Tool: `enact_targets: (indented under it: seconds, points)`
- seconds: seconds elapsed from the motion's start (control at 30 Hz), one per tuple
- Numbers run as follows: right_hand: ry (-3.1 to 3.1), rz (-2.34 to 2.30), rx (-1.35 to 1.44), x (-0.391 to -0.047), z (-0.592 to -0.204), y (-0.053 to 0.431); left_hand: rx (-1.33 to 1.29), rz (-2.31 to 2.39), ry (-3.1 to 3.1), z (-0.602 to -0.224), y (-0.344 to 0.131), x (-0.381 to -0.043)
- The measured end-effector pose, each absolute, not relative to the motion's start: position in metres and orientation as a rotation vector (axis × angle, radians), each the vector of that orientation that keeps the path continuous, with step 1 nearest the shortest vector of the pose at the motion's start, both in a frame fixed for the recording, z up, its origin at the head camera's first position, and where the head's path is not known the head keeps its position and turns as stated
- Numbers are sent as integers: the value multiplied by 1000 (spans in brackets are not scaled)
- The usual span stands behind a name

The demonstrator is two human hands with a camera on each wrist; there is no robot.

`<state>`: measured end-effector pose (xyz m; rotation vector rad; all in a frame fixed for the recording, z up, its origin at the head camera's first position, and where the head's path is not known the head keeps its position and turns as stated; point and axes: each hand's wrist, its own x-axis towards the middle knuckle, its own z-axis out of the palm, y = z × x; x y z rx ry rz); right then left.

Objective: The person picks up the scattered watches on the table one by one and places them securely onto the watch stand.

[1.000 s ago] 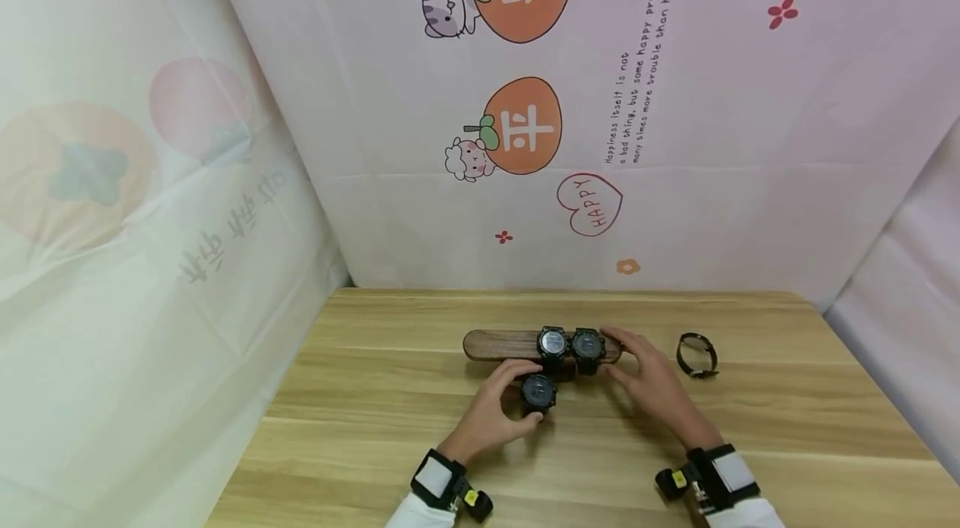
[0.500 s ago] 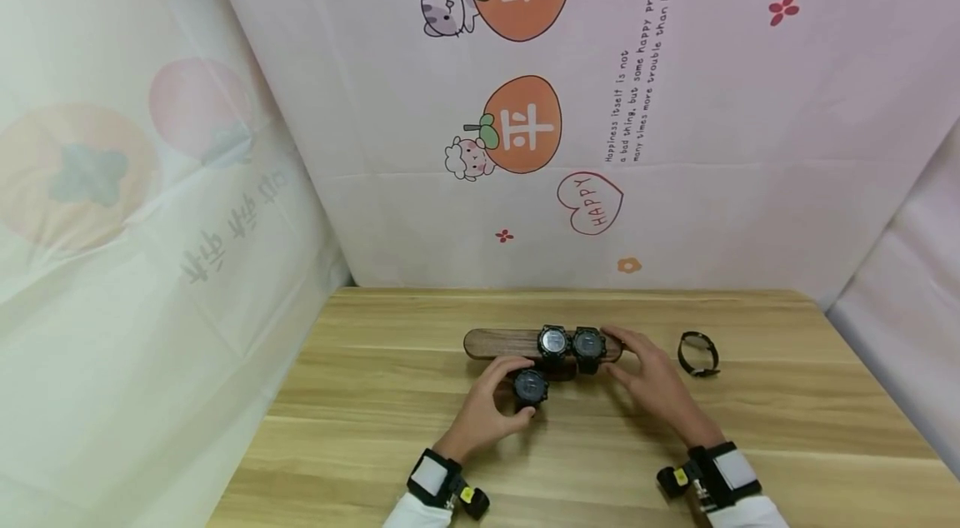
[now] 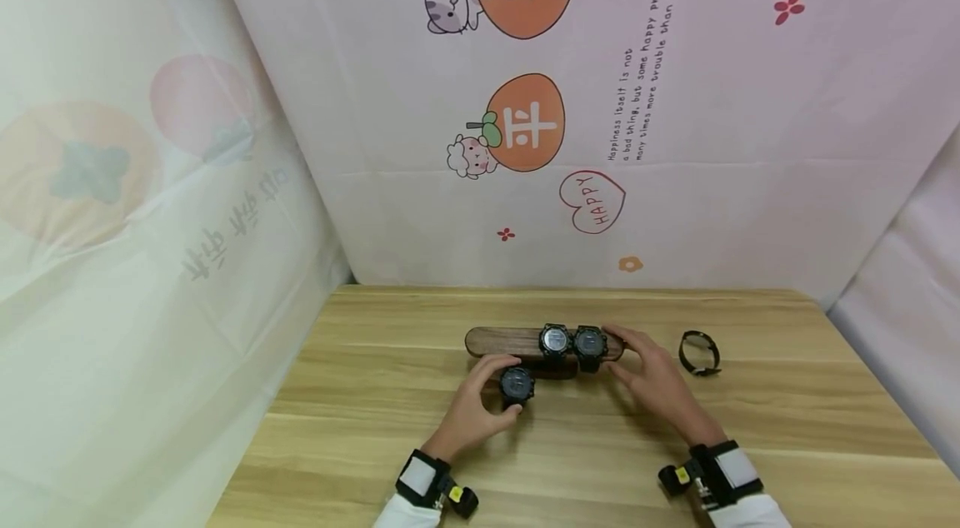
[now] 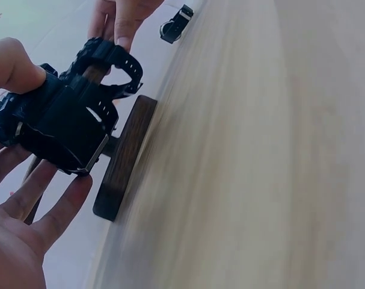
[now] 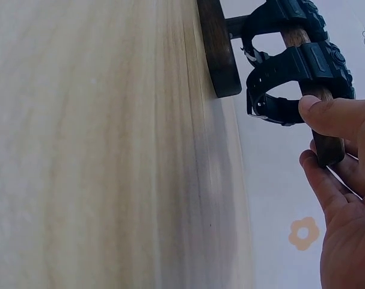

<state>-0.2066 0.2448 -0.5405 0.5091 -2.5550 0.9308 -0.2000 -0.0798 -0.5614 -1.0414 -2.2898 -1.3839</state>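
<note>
A wooden watch stand (image 3: 498,342) has a rounded horizontal bar over a short dark base (image 4: 128,159). Two black digital watches, a left one (image 3: 555,341) and a right one (image 3: 590,342), hang side by side toward the bar's right end. My left hand (image 3: 467,417) pinches a third black watch (image 3: 516,386) between thumb and fingers, in front of the bar's left half. Its strap forms a loop, and in the left wrist view its underside faces the camera. My right hand (image 3: 654,386) grips the bar's right end (image 5: 328,150), the thumb beside the nearest strap.
Another black watch (image 3: 699,354) lies looped on the wooden table (image 3: 787,395), right of the stand. A printed white cloth (image 3: 420,220) rises behind the table, with more cloth at both sides.
My left hand has moved left with the watch, away from the two hanging watches. The right hand keeps its grip on the bar's end.
</note>
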Motion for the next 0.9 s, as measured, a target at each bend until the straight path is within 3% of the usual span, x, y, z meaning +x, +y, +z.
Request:
enact_targets:
  seconds: [0.43, 0.9]
  points:
    - [-2566, 918, 506, -208, -543, 246, -1026, -1443, -2234, -527, -92, -182]
    - [-2565, 957, 522, -208, -542, 248, -955, -1430, -2231, -527, -103, -181]
